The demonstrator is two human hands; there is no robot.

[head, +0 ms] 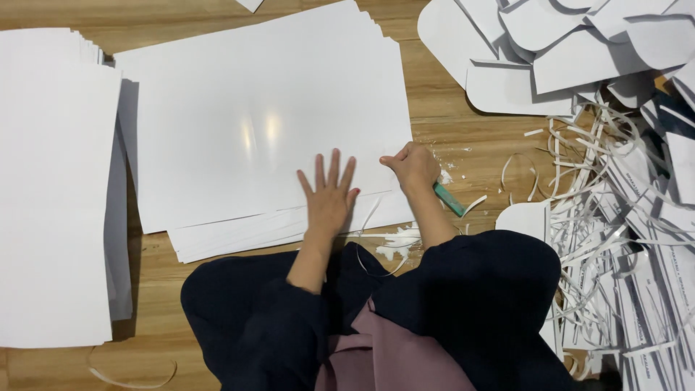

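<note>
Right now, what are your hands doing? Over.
Left hand flat on white sheet stack. Right hand gripping teal cutter. Paper strips piled right.

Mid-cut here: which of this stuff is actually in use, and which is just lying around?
In use: left hand flat on the top white sheet; right hand gripping the teal-handled cutter.

Lying about: side stack of sheets, cut rounded pieces, paper strips.

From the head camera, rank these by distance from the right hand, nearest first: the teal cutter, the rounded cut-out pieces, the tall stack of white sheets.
From the right hand:
1. Teal cutter, held in it.
2. Rounded cut-out pieces, upper right.
3. Tall stack of white sheets, far left.
</note>
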